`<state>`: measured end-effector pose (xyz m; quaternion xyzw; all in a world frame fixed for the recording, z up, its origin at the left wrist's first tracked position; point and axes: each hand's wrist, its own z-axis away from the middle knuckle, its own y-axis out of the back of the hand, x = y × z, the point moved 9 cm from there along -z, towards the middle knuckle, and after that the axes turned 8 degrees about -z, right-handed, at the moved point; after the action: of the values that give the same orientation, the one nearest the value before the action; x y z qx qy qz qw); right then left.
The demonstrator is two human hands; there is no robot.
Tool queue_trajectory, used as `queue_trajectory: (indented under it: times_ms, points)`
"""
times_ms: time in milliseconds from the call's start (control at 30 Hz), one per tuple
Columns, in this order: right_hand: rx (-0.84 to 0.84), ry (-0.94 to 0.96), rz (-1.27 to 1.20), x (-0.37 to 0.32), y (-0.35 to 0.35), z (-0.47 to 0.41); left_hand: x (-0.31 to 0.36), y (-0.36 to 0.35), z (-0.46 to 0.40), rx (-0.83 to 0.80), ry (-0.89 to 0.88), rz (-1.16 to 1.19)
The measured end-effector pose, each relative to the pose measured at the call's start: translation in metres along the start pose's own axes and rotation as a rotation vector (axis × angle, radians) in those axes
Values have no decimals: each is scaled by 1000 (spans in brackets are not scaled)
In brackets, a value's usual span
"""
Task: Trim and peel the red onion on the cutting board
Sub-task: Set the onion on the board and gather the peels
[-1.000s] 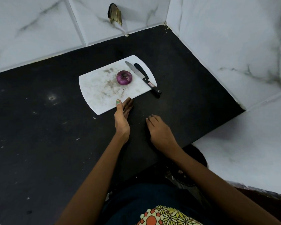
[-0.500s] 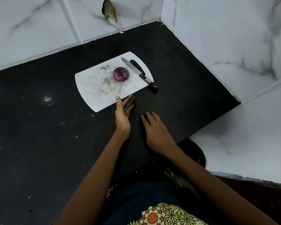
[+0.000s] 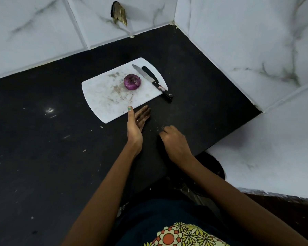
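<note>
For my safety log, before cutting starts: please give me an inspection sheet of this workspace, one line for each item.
Surface: black countertop, dusty, with pale specks.
Job's things: red onion, unpeeled, on the stained white cutting board; kitchen knife beside it, handle end over the board's edge.
Clutter: nothing seen apart from crumbs.
Hands: left hand open, thumb on the board's near edge; right hand curled on the counter, empty.
Cables: nothing seen.
Surroundings: white marble-pattern wall tiles; a broken hole in one.

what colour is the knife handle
Black, with a small red-and-white label near the blade; the knife handle shows in the head view.
</note>
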<state>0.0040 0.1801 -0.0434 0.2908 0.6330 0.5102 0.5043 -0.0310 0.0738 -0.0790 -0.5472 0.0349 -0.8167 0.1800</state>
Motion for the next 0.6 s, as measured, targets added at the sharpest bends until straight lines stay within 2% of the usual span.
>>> queue_trajectory:
  times_ms: [100,200,233,333,367,467,600]
  points:
    - [3,-10,-37,3,3,-11,-1,1,-1,-3,11,12]
    - [40,-157,-178,22,6,-24,-2,2,0,-12,56,11]
    - [83,-254,-300,35,10,-27,-4,2,1,-19,85,6]
    - [167,-654,-948,63,10,-16,-13,1,4,-36,193,12]
    - [166,-702,-1096,63,9,-13,-16,-2,5,-45,234,28]
    - [126,-561,-1129,41,22,-23,-24,-12,12,-68,380,142]
    - [97,-348,-842,10,44,-34,-31,-25,21,-100,527,351]
